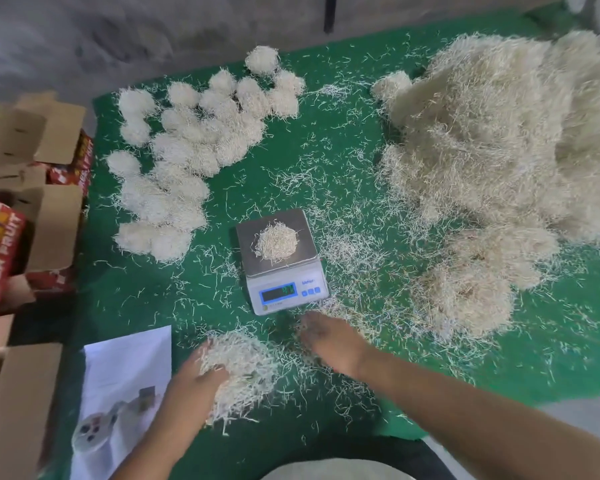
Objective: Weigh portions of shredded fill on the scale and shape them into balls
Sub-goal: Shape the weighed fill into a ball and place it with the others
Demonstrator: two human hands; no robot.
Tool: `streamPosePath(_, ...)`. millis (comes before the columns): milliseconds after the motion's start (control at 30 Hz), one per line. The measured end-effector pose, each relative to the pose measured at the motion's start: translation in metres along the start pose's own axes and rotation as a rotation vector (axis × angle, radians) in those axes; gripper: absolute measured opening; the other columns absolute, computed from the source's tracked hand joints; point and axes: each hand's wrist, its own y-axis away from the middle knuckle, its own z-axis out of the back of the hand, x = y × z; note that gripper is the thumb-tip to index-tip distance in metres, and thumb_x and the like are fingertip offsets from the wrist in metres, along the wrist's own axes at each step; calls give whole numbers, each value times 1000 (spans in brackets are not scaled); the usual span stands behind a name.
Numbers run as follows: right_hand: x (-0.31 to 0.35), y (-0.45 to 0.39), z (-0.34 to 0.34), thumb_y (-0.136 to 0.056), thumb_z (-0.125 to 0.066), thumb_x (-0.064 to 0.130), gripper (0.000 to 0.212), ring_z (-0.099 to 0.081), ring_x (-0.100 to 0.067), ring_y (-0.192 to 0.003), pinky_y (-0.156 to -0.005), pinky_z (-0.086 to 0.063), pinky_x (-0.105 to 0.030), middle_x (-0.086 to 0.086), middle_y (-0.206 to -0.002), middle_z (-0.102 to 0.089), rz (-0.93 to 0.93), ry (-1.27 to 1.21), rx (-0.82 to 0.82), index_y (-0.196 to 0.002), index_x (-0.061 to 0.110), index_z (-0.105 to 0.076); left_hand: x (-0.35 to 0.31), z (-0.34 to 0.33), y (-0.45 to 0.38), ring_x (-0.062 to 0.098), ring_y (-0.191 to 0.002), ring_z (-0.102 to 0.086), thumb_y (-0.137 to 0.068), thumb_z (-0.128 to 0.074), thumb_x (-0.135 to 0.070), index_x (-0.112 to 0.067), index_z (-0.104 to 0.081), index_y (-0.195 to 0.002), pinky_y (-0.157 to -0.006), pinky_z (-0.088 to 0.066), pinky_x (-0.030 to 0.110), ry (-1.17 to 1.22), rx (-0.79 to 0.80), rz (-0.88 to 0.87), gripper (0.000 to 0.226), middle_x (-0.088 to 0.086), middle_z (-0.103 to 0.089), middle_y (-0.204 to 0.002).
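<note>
Head view shows the left hand (193, 379) cupping a loose clump of shredded fill (238, 368), light, springy, best gathered from its sides, while the right hand's (329, 344) fingers lie flat, holding nothing.

Green mat (343, 161) on grey concrete floor (84, 36), cardboard boxes (32, 133) beside

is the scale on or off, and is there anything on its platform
On: the scale's display is lit with digits, too blurred to read. A small portion of shredded fill sits on its metal platform.
</note>
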Motion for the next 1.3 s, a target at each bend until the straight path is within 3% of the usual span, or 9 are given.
streamPosePath(133, 40, 5, -43, -98, -43, 81, 68, -64, -34, -123, -109, -54, -54, -21, -158, -47, -245, -1097, 362, -147, 34, -51, -27, -12, -3, 4, -120, -52, -97, -66, -12, -40, -43, -151, -97, -34, 24, 37, 69, -141, 65, -16, -50, -147)
streamPosePath(267, 65, 11, -55, -108, -49, 42, 42, -66, -33, -129, -109, -52, -45, -18, -132, -69, -162, -1436, 427, -121, 9, -71, -33, -47, -2, 9, -150, -12, -91, -62, -21, -32, -25, -158, -126, -14, 40, -372, 41, -422, 77, -15, -17, -159)
streamPosePath(433, 58, 12, -53, -95, -72, 26, 17, -75, -30, -94, -82, -60, -38, -15, -98, -75, -226, -1281, 100, -87, 12, -76, -39, -78, 2, 10, -153, 2, -93, -49, -17, -37, 0, -164, -116, 8, 32, -535, 135, -396, 89, -18, 3, -165)
streamPosePath(633, 17, 17, -24, -106, -57, 16, 23, -67, -40, -99, -92, -55, -47, -26, -104, -72, -382, -1010, -257, -111, 2, -73, -49, -66, 24, -14, -120, -50, -90, -73, -31, -53, -27, -154, -98, -38, 5, -98, 392, -482, 81, -38, -42, -140)
streamPosePath(733, 1, 22, -12, -110, -46, 14, 32, -70, -24, -99, -91, -61, -37, -11, -110, -70, -383, -661, -360, -139, 7, -56, -52, -52, 25, -5, -101, -68, -86, -75, -55, -54, -63, -123, -76, -57, 17, 264, 406, -246, 39, -25, -69, -121)
streamPosePath(800, 1, 26, -12, -110, -53, 26, 36, -58, -7, -60, -52, -52, -25, 4, -75, -67, -255, -555, -370, -144, 13, -51, -50, -49, 16, 13, -107, -71, -83, -68, -65, -35, -71, -120, -83, -64, 40, 525, 459, 107, 48, -5, -73, -122)
streamPosePath(1000, 44, 49, -31, -105, -48, 59, 48, -58, -9, -66, -59, -45, -33, 6, -73, -62, 195, 108, -458, -79, 21, -60, -46, -57, 5, 45, -122, -65, -92, -58, -72, -8, -75, -125, -99, -49, 69, 1053, 921, 640, 73, 23, -66, -135)
streamPosePath(1167, 49, 49, -48, -111, -26, 55, 51, -45, -13, -128, -114, -36, -32, 5, -137, -52, 374, 329, -349, -140, 29, -58, -65, -65, -4, 33, -89, -72, -102, -56, -28, -6, -72, -102, -92, -58, 45, 998, 544, 508, 27, 16, -71, -92)
streamPosePath(1300, 58, 54, -52, -109, -37, 57, 35, -58, 3, -105, -93, -47, -24, 14, -110, -62, 318, -100, -203, -100, 41, -67, -63, -72, -4, 26, -67, -73, -104, -56, -28, -5, -76, -85, -60, -58, 35, 937, 286, 495, 35, 12, -75, -76)
